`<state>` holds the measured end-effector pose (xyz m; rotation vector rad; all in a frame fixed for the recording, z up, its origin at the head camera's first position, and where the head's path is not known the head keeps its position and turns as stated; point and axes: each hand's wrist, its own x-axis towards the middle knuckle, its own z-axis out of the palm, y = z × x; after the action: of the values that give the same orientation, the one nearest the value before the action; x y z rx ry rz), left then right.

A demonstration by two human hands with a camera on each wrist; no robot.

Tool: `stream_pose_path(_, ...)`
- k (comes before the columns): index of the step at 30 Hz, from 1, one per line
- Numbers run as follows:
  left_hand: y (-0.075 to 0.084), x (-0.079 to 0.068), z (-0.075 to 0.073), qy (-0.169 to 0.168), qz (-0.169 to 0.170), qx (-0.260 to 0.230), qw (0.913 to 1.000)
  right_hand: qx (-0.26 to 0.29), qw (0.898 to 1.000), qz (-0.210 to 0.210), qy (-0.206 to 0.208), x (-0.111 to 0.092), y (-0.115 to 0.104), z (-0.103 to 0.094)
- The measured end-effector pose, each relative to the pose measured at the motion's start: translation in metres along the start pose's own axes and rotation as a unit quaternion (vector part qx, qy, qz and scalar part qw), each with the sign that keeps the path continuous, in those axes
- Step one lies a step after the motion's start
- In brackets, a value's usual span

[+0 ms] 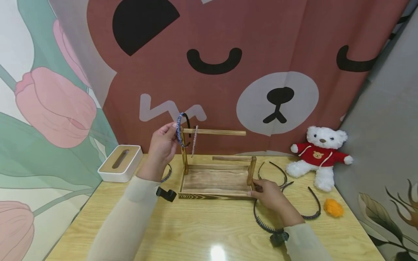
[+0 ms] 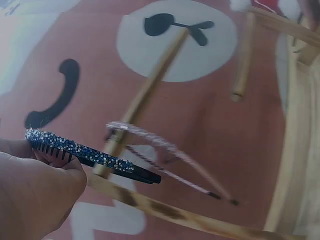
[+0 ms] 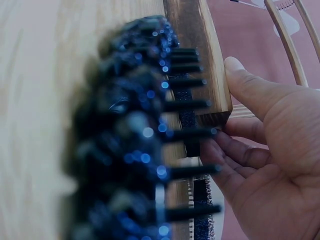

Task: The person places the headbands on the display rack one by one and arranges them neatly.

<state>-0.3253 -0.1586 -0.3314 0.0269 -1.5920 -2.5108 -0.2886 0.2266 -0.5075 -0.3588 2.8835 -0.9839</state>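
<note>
The left hand (image 1: 162, 143) pinches a blue headband (image 1: 179, 130) between thumb and fingers, nearly closed, at the upper left of the wooden rack (image 1: 217, 181); whether the band loops round the rod there cannot be told. The right hand (image 1: 269, 194) grips the rack's front right corner, thumb and curled fingers about the wood; the rack's upper rod (image 1: 222, 132) runs from the left post to a free right end, its lower rod (image 1: 232, 158) from the right post to a free left end; tabletop (image 1: 202, 232) stretches in front of the rack. The blue headband is grainy with glitter, black and comb-toothed inside; a slim pinkish headband (image 1: 195, 139) hangs on the upper rod; the rack is streaky, scorched-looking wood with a raised rim. Right of the rack lie curved dark headbands (image 1: 312, 217), a fuzzy orange ball (image 1: 334, 207) and a fluffy white bear (image 1: 318, 156) in a red top; left of it stands a white, round-cornered box (image 1: 120, 163) with a slotted, wood-coloured lid.
</note>
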Motion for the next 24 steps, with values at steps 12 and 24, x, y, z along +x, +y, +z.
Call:
stream_pose_path(12, -0.045, 0.006, -0.001, 0.029, -0.020, 0.004, 0.9994, 0.001, 1.000, 0.004, -0.003, 0.002, 0.001, 0.001)
stream_pose_path(24, -0.055, 0.013, 0.001, 0.040, -0.028, 0.013, 0.9988, 0.003, 1.000, 0.007, -0.005, 0.003, 0.002, 0.001)
